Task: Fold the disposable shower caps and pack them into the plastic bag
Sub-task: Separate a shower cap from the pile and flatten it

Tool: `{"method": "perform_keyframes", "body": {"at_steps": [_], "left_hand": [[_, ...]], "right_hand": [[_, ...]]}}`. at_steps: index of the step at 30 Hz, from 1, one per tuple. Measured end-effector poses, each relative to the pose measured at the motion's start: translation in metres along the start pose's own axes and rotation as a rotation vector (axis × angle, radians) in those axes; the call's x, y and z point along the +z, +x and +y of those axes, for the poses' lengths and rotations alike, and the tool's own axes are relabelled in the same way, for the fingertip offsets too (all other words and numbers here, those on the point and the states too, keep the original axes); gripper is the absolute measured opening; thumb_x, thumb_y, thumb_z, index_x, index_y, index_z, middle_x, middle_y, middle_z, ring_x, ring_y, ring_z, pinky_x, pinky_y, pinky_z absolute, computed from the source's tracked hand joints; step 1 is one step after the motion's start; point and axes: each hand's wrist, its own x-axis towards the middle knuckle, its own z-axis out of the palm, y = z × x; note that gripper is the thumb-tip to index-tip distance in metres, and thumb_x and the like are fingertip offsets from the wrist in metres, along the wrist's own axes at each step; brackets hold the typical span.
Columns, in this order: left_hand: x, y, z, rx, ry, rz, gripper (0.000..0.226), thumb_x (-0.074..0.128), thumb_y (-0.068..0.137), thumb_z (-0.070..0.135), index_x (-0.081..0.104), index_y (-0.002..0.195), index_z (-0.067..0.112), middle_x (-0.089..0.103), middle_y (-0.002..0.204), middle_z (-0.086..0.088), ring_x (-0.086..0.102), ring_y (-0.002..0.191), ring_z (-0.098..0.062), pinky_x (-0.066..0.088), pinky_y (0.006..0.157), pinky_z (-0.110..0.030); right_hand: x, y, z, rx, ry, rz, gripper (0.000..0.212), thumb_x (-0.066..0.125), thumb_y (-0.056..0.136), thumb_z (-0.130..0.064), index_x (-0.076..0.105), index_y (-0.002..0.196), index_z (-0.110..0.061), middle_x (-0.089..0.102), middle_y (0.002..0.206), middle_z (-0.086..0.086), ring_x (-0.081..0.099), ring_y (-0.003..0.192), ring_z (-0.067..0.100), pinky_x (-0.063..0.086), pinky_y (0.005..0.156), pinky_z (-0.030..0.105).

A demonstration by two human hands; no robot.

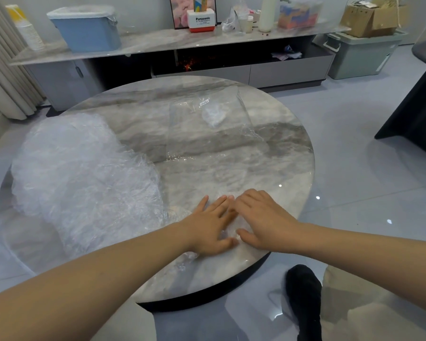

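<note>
Both hands (241, 222) flat on cap (229, 233)

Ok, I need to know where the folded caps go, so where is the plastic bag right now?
The plastic bag lies flat on the far middle of the round table, right of the pile of shower caps and beyond both hands.

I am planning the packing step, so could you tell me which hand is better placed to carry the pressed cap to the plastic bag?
Probably the right hand. Both hands press the shower cap flat, but the plastic bag lies ahead and slightly right, while the left hand sits beside the pile of caps.
</note>
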Motion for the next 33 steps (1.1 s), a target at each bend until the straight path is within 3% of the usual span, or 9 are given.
{"method": "perform_keyframes", "body": {"at_steps": [3, 7, 11, 13, 16, 20, 25, 29, 33], "left_hand": [[-0.002, -0.001, -0.004, 0.011, -0.03, -0.034, 0.08, 0.037, 0.094, 0.057, -0.004, 0.152, 0.021, -0.022, 0.157, -0.002, -0.023, 0.142, -0.01, -0.017, 0.116, -0.043], [-0.005, -0.001, -0.007, 0.022, -0.107, -0.019, 0.084, 0.046, 0.092, 0.053, -0.004, 0.152, 0.023, -0.019, 0.157, 0.001, -0.019, 0.143, -0.009, -0.014, 0.117, -0.041], [-0.005, -0.003, -0.009, 0.035, -0.148, 0.051, 0.089, 0.051, 0.088, 0.052, -0.002, 0.152, 0.02, -0.013, 0.159, 0.0, -0.013, 0.145, -0.009, -0.013, 0.116, -0.034], [-0.004, -0.006, -0.008, 0.06, -0.155, 0.141, 0.088, 0.048, 0.082, 0.055, 0.009, 0.152, 0.021, -0.008, 0.159, -0.001, -0.009, 0.146, -0.01, -0.01, 0.115, -0.032], [0.0, -0.009, -0.004, 0.077, -0.16, 0.275, 0.069, 0.044, 0.08, 0.058, 0.045, 0.138, 0.021, 0.02, 0.156, -0.003, 0.014, 0.143, -0.016, 0.006, 0.113, -0.031], [-0.003, -0.005, 0.008, -0.131, -0.383, 0.366, 0.039, 0.05, 0.092, 0.043, 0.067, 0.089, 0.008, 0.059, 0.106, -0.002, 0.046, 0.096, -0.011, 0.029, 0.087, -0.024], [-0.008, 0.003, 0.01, -0.327, -0.693, 0.375, 0.043, 0.053, 0.093, 0.022, 0.037, 0.054, 0.014, 0.039, 0.056, 0.0, 0.035, 0.054, -0.012, 0.029, 0.049, -0.017], [-0.013, 0.005, 0.009, -0.386, -0.702, 0.419, 0.009, 0.053, 0.089, 0.013, 0.061, 0.086, 0.015, 0.055, 0.073, 0.003, 0.048, 0.067, -0.012, 0.032, 0.051, -0.014], [-0.008, 0.003, 0.01, -0.335, -0.551, 0.469, 0.035, 0.054, 0.09, 0.012, 0.05, 0.125, 0.016, 0.051, 0.115, -0.002, 0.052, 0.089, -0.012, 0.039, 0.075, -0.018]], "right_hand": [[0.002, -0.004, 0.003, -0.042, -0.033, -0.115, 0.056, 0.04, 0.075, -0.052, 0.06, 0.113, -0.017, 0.062, 0.104, -0.003, 0.05, 0.106, 0.018, 0.037, 0.093, 0.031], [0.002, -0.001, 0.011, -0.009, -0.135, -0.184, 0.05, 0.054, 0.081, -0.049, 0.055, 0.118, -0.015, 0.062, 0.108, -0.001, 0.051, 0.109, 0.019, 0.031, 0.098, 0.03], [0.003, -0.003, 0.008, 0.011, -0.1, -0.157, 0.022, 0.061, 0.069, -0.031, 0.067, 0.083, -0.015, 0.065, 0.069, 0.001, 0.063, 0.07, 0.019, 0.047, 0.073, 0.03], [0.003, -0.001, 0.007, 0.07, -0.03, -0.127, 0.019, 0.054, 0.069, -0.026, 0.067, 0.074, -0.014, 0.061, 0.06, 0.003, 0.06, 0.061, 0.021, 0.046, 0.067, 0.029], [-0.003, 0.001, 0.007, 0.2, 0.076, -0.106, 0.025, 0.046, 0.087, -0.026, 0.067, 0.092, -0.014, 0.063, 0.077, 0.006, 0.056, 0.078, 0.022, 0.038, 0.078, 0.029], [-0.008, 0.007, 0.008, 0.427, 0.383, -0.166, 0.017, 0.048, 0.089, -0.023, 0.064, 0.084, -0.017, 0.06, 0.075, -0.006, 0.054, 0.074, 0.013, 0.035, 0.063, 0.019], [-0.009, 0.016, 0.009, 0.63, 0.704, -0.269, 0.018, 0.053, 0.086, -0.03, 0.059, 0.095, -0.016, 0.059, 0.09, -0.003, 0.051, 0.076, 0.011, 0.039, 0.066, 0.026], [-0.001, 0.022, 0.009, 0.664, 0.615, -0.283, 0.025, 0.062, 0.084, -0.029, 0.049, 0.102, -0.018, 0.058, 0.089, -0.002, 0.053, 0.073, 0.01, 0.039, 0.057, 0.02], [0.004, 0.025, 0.01, 0.681, 0.529, -0.264, 0.031, 0.063, 0.086, -0.034, 0.049, 0.109, -0.018, 0.049, 0.079, -0.008, 0.049, 0.063, 0.006, 0.036, 0.051, 0.02]]}}
